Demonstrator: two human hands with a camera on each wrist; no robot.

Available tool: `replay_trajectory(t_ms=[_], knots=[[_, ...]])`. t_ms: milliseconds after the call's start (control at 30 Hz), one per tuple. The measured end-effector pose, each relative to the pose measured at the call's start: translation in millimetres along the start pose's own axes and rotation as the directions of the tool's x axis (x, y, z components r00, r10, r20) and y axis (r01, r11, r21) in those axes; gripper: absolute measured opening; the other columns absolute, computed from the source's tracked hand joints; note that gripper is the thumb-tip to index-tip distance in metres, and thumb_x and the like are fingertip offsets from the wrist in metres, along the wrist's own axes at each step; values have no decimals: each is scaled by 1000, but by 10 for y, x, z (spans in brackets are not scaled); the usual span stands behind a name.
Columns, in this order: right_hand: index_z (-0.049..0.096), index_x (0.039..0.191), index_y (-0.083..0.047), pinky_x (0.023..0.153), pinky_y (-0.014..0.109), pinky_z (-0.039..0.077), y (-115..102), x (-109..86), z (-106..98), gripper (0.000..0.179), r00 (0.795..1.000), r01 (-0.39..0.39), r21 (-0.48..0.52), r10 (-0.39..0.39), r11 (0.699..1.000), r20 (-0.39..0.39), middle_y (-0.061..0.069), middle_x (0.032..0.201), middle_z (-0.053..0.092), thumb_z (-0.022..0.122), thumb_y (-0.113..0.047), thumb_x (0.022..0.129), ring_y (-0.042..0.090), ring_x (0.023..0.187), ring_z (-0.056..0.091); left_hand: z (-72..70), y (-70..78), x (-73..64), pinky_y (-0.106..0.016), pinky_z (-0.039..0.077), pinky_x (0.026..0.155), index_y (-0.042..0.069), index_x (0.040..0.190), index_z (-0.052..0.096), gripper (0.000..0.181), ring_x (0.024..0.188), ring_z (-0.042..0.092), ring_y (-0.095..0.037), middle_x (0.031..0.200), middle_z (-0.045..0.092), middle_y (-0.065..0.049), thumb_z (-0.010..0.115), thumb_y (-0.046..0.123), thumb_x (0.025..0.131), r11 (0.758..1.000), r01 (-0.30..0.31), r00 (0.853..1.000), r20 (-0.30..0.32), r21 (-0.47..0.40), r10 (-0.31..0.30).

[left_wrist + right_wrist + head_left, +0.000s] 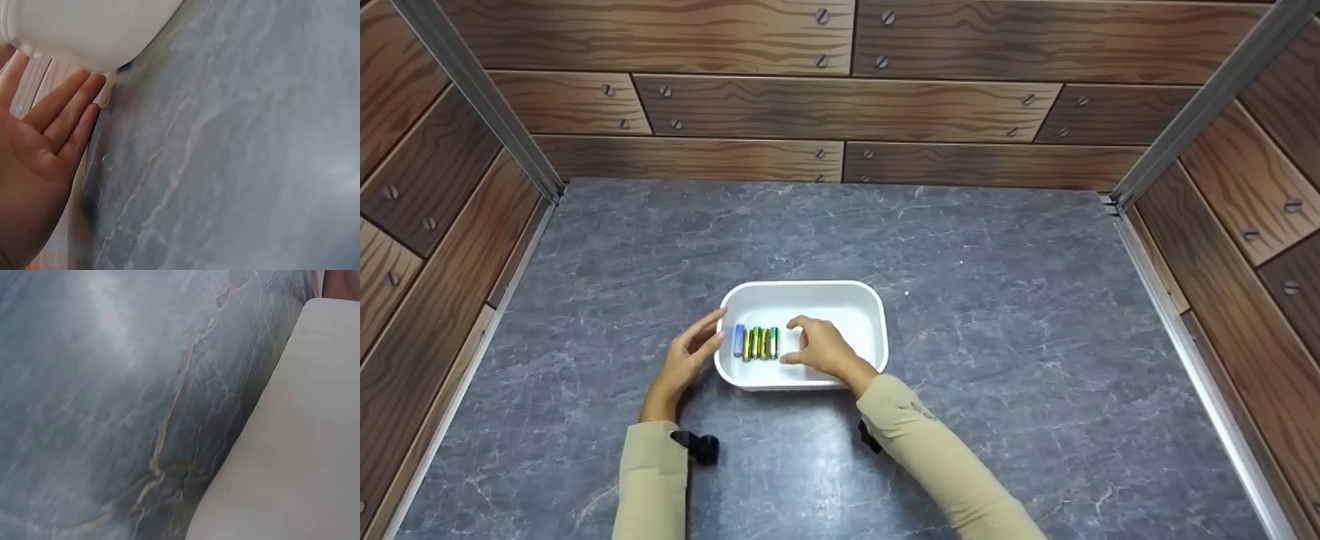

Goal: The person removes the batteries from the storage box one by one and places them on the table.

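A white tray (851, 291) sits on the grey table, and several batteries stand in a row in its left half: a blue battery (739, 341) at the left end, and green and gold batteries (756, 343) beside it. My left hand (684, 364) is at the tray's left side, with fingertips right at the rim. In the left wrist view its fingers (62, 112) reach straight out against the tray's outer wall (84, 34). My right hand (826, 349) hovers over the tray, right of the batteries, thumb and forefinger spread with nothing between them.
The marbled grey table (997, 315) surrounds the tray on all sides. Wood-patterned walls (840, 105) with metal corner posts (1200, 112) enclose the back and both sides. Black wrist mounts (701, 448) sit at the sleeve cuffs.
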State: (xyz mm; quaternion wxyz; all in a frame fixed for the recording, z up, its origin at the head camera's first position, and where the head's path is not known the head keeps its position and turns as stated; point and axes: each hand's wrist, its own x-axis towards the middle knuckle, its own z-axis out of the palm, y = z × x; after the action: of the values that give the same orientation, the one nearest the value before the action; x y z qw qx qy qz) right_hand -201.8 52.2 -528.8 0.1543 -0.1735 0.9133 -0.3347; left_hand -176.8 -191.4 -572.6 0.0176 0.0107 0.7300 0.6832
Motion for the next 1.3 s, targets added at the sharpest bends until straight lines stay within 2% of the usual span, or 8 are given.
replay_trajectory(t_ms=[200, 333, 400, 467, 533, 633, 867, 1300], knots=[[58, 130, -4, 61, 20, 33, -15, 63, 50, 65, 1000, -24, -33, 24, 999, 8, -4, 70, 49, 84, -24, 73, 8, 63, 40, -3, -19, 20, -13, 48, 89, -2, 137, 51, 45, 105, 63, -1, 132, 57, -30, 59, 0, 92, 1000, 6, 1000, 8, -25, -6], [56, 133, -6, 63, 23, 39, -27, 90, 80, 72, 999, -44, -72, 46, 996, 20, 4, 77, 61, 86, -27, 71, 11, 67, 47, -15, -17, 28, -13, 48, 89, -2, 137, 51, 46, 104, 63, 0, 134, 56, -29, 60, 0, 92, 1000, 13, 1000, 11, -20, -13], [55, 135, -8, 71, 29, 47, -37, 103, 88, 74, 998, -52, -87, 54, 995, 28, 10, 87, 67, 86, -28, 71, 18, 74, 56, -19, -17, 30, -12, 48, 89, -3, 137, 51, 46, 103, 62, 2, 135, 55, -29, 60, -1, 92, 1000, 15, 1000, 11, -21, -14], [55, 135, -9, 86, 35, 51, -43, 117, 97, 74, 998, -54, -102, 58, 993, 31, 14, 105, 71, 86, -28, 70, 25, 92, 64, -17, -16, 33, -12, 48, 89, -4, 137, 50, 46, 104, 62, 3, 136, 54, -29, 59, -2, 92, 1000, 15, 1000, 12, -23, -15], [56, 134, -11, 98, 40, 49, -45, 127, 106, 73, 998, -59, -116, 63, 991, 31, 13, 120, 69, 86, -29, 71, 30, 109, 64, -12, -18, 38, -12, 48, 90, -4, 137, 50, 46, 104, 63, 2, 137, 54, -29, 59, -1, 92, 1000, 17, 1000, 16, -26, -17], [58, 132, -16, 105, 43, 46, -50, 136, 124, 69, 997, -75, -136, 79, 988, 21, 8, 133, 64, 86, -30, 71, 33, 122, 59, -2, -16, 44, -13, 49, 89, -4, 136, 51, 46, 105, 64, -2, 135, 55, -29, 60, -1, 92, 1000, 12, 1000, 18, -14, -11], [58, 132, -21, 100, 43, 48, -86, 156, 166, 67, 993, -117, -172, 120, 978, 9, 7, 132, 64, 85, -33, 71, 32, 120, 60, -15, -17, 42, -13, 49, 87, -3, 135, 53, 45, 100, 64, 0, 132, 58, -29, 61, -1, 91, 1000, 18, 1000, 4, -2, -18], [62, 125, -22, 89, 42, 52, -87, 136, 168, 60, 996, -92, -209, 87, 973, -35, 9, 120, 70, 84, -35, 71, 31, 108, 66, -26, -24, 47, -13, 49, 89, -4, 135, 52, 45, 100, 64, 2, 136, 55, -28, 61, -1, 91, 999, 32, 999, -3, -11, -32]])
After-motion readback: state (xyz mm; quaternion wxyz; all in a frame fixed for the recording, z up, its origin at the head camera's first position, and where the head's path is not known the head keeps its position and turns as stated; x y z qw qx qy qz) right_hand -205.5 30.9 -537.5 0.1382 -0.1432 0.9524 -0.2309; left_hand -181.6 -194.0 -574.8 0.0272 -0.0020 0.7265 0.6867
